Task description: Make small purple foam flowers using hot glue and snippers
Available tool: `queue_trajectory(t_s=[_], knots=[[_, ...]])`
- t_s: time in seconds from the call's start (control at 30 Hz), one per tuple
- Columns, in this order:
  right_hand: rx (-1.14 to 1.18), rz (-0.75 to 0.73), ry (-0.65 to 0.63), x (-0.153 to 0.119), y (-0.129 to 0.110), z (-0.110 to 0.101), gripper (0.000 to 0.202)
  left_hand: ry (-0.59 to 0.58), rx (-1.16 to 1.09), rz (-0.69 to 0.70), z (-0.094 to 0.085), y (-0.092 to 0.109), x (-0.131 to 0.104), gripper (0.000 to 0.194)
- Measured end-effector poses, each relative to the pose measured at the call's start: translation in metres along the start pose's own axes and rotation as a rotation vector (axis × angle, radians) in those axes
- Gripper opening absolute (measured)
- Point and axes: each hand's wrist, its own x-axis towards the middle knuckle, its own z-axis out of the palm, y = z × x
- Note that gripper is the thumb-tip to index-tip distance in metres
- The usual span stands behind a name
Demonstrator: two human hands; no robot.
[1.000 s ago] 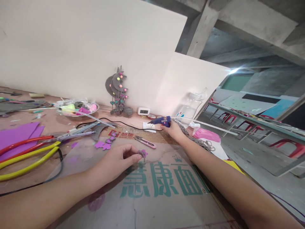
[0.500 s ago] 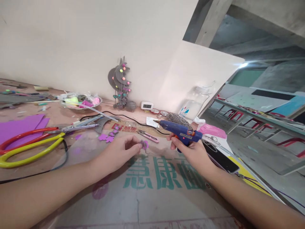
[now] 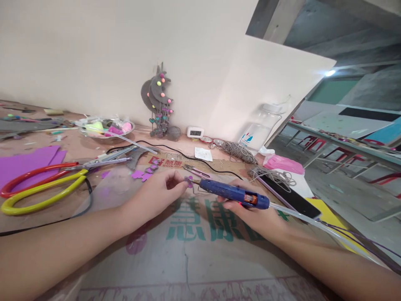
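Between the thumb and fingers of my left hand is a small purple felt piece with some grey on it. My right hand is wrapped round a blue glue gun, whose metal tip meets the purple piece. A clear glue stick trails from the gun's back end. Behind the gun lies a pink-handled cutter. Several purple cut-out shapes rest beyond my left hand on the plastic-covered board.
At left are red- and yellow-handled scissors and purple felt sheets. Further back stand a bowl of pompoms, a grey moon ornament, a timer and a bottle. A phone lies right, under grey cord.
My right hand has brought the glue gun left and down, so its tip now meets the purple piece. My left hand keeps its pinch. The view has shifted slightly.
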Motion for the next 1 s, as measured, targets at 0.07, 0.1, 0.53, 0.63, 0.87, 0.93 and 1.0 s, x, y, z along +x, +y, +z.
queue_trajectory(t_s=[0.07,0.1,0.53,0.63,0.87,0.93,1.0], knots=[[-0.032,0.005,-0.002,0.0002,0.0014,0.0012,0.021,0.004,-0.002,0.005,-0.0001,-0.0005,-0.0003,0.016],[-0.047,0.006,0.000,0.0005,0.0020,0.0015,0.022,0.005,-0.001,0.010,0.0000,-0.0007,-0.0006,0.016],[-0.137,-0.006,0.001,0.0011,0.0045,0.0009,0.026,0.005,-0.016,0.046,0.0011,0.0001,-0.0007,0.018],[-0.147,-0.013,0.013,0.0017,0.0043,0.0013,0.025,0.004,-0.007,0.044,0.0011,-0.0001,-0.0011,0.017],[-0.158,-0.027,0.026,0.0021,0.0078,0.0027,0.024,0.003,0.003,0.043,0.0012,-0.0005,-0.0011,0.016],[-0.158,-0.024,0.023,0.0021,0.0085,0.0028,0.025,0.003,0.006,0.038,0.0010,-0.0001,-0.0011,0.017],[-0.160,-0.017,0.020,0.0021,0.0082,0.0026,0.025,-0.002,0.005,0.031,0.0007,0.0004,-0.0012,0.017]])
